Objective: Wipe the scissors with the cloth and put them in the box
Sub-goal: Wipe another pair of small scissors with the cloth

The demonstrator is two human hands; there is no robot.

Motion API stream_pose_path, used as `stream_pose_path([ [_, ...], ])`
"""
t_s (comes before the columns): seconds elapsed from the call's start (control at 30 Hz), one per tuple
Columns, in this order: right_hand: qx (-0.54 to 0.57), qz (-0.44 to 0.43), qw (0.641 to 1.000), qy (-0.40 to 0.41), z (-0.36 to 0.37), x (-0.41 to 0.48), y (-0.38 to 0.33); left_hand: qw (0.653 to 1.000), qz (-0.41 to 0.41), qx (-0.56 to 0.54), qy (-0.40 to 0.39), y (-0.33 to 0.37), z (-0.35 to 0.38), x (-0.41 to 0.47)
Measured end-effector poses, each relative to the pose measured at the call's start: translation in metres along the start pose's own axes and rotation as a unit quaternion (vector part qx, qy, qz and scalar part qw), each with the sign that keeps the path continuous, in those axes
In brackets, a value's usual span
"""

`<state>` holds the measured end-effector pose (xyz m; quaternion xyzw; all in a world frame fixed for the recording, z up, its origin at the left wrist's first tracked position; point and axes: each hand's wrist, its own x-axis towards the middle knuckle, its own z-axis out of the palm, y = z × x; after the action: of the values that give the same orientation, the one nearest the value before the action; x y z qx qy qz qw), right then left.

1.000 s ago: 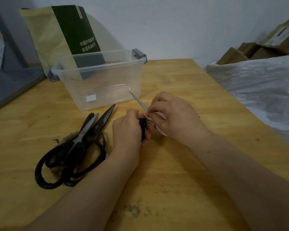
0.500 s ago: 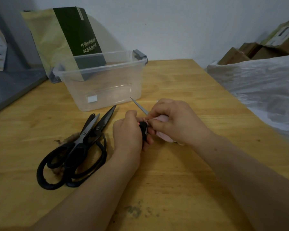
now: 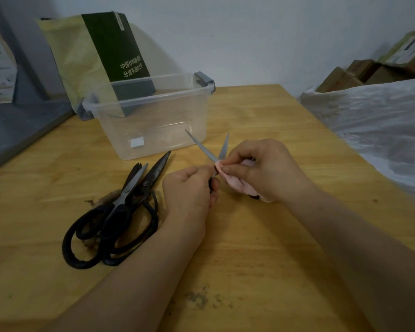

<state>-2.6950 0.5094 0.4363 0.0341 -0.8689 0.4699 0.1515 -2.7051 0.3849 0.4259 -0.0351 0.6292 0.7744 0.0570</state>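
Small steel-bladed scissors (image 3: 203, 147), blades spread wider than a moment ago, are held just before the clear plastic box (image 3: 153, 104). The left hand (image 3: 189, 190) grips their dark handle and the right hand (image 3: 261, 168) pinches the crumpled pink cloth (image 3: 235, 182) at the blade roots. Wiping judged ongoing. Large black scissors (image 3: 130, 188) lie near the box, apparently untreated.

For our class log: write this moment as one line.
left hand: grips small scissors | right hand: pinches cloth onto small scissors | black scissors: on table

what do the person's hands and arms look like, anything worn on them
Nothing worn that shows. The left hand and right hand have no gloves and no visible rings. The left forearm and right forearm are bare: no sleeves, watch or bracelet in view.
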Motion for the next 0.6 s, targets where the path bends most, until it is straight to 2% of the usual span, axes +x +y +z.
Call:
stream_pose_path([
  [0.1, -0.092, -0.016, 0.995, -0.024, -0.01, 0.004, 0.002, 1.0, -0.007, -0.007, 0.007, 0.0, 0.0, 0.0],
  [0.23, -0.117, 0.024, 0.992, -0.044, -0.022, 0.002, -0.004, 1.0, 0.003, 0.015, -0.008, -0.003, 0.001, 0.001],
  [0.3, -0.117, 0.016, 0.993, 0.019, -0.022, 0.0, -0.004, 0.999, 0.019, 0.032, -0.019, -0.003, 0.002, 0.001],
  [0.37, -0.026, 0.011, 0.995, 0.091, -0.017, -0.002, -0.003, 0.999, 0.029, 0.038, -0.026, -0.003, 0.002, 0.0],
  [0.43, 0.036, 0.003, 0.998, 0.054, -0.009, -0.004, -0.005, 0.998, 0.04, 0.044, -0.025, -0.003, 0.003, 0.0],
  [0.5, -0.001, -0.012, 1.0, 0.005, -0.003, -0.002, -0.002, 0.998, 0.045, 0.041, -0.011, -0.005, 0.002, 0.001],
  [0.6, 0.012, 0.034, 0.999, -0.02, -0.012, 0.0, 0.0, 0.999, 0.039, 0.031, -0.012, -0.004, 0.002, 0.0],
])
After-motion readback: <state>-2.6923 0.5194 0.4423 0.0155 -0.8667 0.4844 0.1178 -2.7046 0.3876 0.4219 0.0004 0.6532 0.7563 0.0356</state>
